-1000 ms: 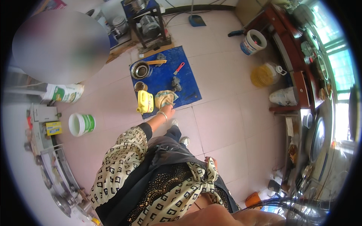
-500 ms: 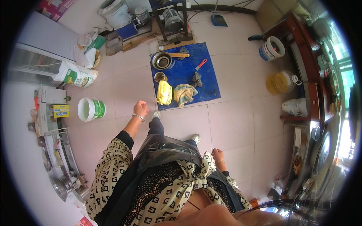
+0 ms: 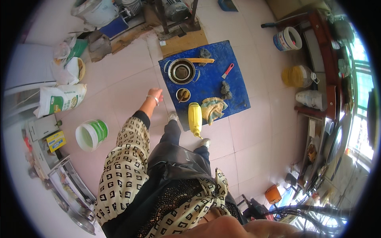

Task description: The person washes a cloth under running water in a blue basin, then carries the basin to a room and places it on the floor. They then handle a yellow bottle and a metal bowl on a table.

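My left hand [image 3: 156, 95], a bangle at its wrist, is held out beside the left edge of a blue board [image 3: 214, 85]. Its fingers are loosely curled, with nothing seen in them. My right hand is out of view. Nearest to the left hand on the board is a small round tin [image 3: 183, 98] with something brownish inside. A two-handled steel pot [image 3: 181, 71] stands behind it, a wooden stick [image 3: 206, 60] beside the pot. Toward me are a yellow bottle [image 3: 195, 117] and a crumpled cloth [image 3: 214, 109]. Farther right lie a red-handled scraper [image 3: 228, 70] and a grey scourer [image 3: 226, 90].
A white-green bucket [image 3: 91, 135] stands on the left floor, near a filled sack [image 3: 61, 98]. At the right are a white bucket [image 3: 287, 39], a jug of yellow liquid [image 3: 297, 76] and a dark red cabinet [image 3: 323, 51]. Motors and wooden planks [image 3: 133, 37] sit beyond the board.
I have stepped closer, and the board sits turned and nearer in view. My left arm reaches farther forward. My right hand has gone out of view.
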Demonstrator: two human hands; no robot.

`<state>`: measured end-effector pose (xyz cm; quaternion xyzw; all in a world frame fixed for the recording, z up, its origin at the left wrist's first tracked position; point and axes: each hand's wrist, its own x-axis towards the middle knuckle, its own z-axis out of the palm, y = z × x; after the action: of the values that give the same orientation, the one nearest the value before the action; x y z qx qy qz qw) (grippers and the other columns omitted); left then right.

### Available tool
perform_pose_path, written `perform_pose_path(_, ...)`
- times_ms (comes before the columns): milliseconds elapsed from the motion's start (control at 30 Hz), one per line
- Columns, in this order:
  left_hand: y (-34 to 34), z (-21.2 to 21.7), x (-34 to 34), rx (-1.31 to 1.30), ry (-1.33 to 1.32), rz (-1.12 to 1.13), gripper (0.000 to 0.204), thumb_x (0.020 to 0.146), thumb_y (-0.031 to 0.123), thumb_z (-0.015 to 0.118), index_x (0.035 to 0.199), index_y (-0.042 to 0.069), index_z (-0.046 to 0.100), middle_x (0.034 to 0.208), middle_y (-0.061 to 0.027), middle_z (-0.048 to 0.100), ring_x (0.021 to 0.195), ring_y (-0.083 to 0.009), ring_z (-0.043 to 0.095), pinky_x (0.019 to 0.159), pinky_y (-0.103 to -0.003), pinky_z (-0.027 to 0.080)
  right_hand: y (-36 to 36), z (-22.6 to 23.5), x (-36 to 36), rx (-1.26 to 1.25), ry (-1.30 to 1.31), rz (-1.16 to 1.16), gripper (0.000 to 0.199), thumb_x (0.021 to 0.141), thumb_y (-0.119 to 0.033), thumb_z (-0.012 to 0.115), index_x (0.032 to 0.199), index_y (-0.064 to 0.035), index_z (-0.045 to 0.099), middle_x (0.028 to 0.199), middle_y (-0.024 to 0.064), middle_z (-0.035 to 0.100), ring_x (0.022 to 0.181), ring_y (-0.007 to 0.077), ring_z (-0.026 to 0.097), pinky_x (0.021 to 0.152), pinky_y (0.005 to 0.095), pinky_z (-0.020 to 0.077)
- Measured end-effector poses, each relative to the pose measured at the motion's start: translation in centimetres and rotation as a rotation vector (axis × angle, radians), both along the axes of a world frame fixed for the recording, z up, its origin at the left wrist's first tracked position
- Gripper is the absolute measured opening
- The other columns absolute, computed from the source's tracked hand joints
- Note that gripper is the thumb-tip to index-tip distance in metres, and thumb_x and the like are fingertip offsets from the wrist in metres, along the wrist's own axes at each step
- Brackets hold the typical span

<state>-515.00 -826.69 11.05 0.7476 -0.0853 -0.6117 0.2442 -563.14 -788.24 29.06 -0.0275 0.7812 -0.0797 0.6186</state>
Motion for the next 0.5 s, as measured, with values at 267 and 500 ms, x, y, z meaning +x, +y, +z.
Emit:
perform_pose_path(267, -11.3, -6.3, 1.4, -0.153, 0.101, 0.055, 0.043, 0.086, 0.028, 0.057, 0.118, 0.001, 0.048, 0.097, -0.0123, 0.059, 0.083, -0.0259, 0.059, 0.077, -0.042, 0.050, 9.5, -2.9, 5.7, 0.004, 0.096, 0.188, 0.031, 0.086, -0.022, 0.057, 0.100, 0.0058, 0.062, 0.086, 0.0103, 0.066, 0.075, 0.0113, 0.060, 0.066, 0.0253, 0.0488)
perform_pose_path(500, -12.6, -6.0, -0.7, -0.115, 0.260, -0.065, 0.032, 0.090, 0.035, 0.051, 0.104, 0.006, 0.054, 0.096, -0.0074, 0.057, 0.086, -0.0210, 0.058, 0.073, -0.043, 0.048, 14.5, -3.1, 8.6, -0.018, 0.075, -0.039, 0.030, 0.086, -0.017, 0.055, 0.104, 0.0067, 0.060, 0.091, 0.0108, 0.066, 0.079, 0.0130, 0.060, 0.071, 0.0262, 0.0484)
